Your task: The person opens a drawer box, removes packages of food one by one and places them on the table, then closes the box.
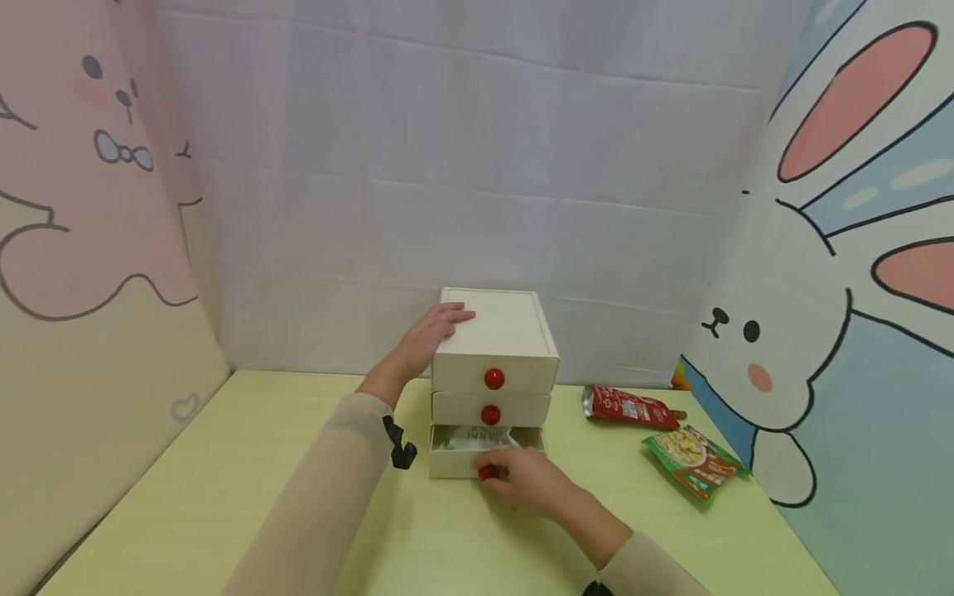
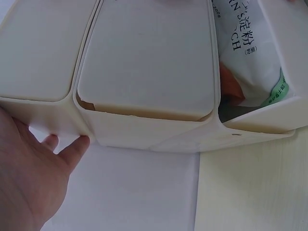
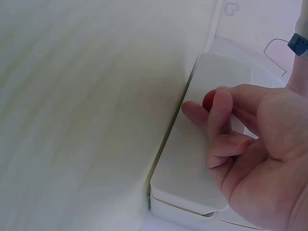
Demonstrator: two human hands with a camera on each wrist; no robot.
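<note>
A white three-drawer box (image 1: 495,323) with round red knobs stands at the back of the table. My left hand (image 1: 432,331) rests on the left edge of its top, fingers stretched out; in the left wrist view, part of that hand (image 2: 33,168) lies against the box. The bottom drawer (image 1: 450,463) is pulled partway out. At its front, my right hand (image 1: 525,478) pinches the red knob (image 3: 208,100) between thumb and fingers. Inside that drawer lies a white packet (image 2: 248,53) with dark lettering and a green patch. Something reddish-brown beside the packet is only partly visible.
Right of the box, a red pouch with a spout (image 1: 629,407) lies on the pale green table (image 1: 298,430). A green and brown food packet (image 1: 693,461) lies nearer, by the right wall (image 1: 879,414). A white sheet (image 1: 447,165) hangs behind.
</note>
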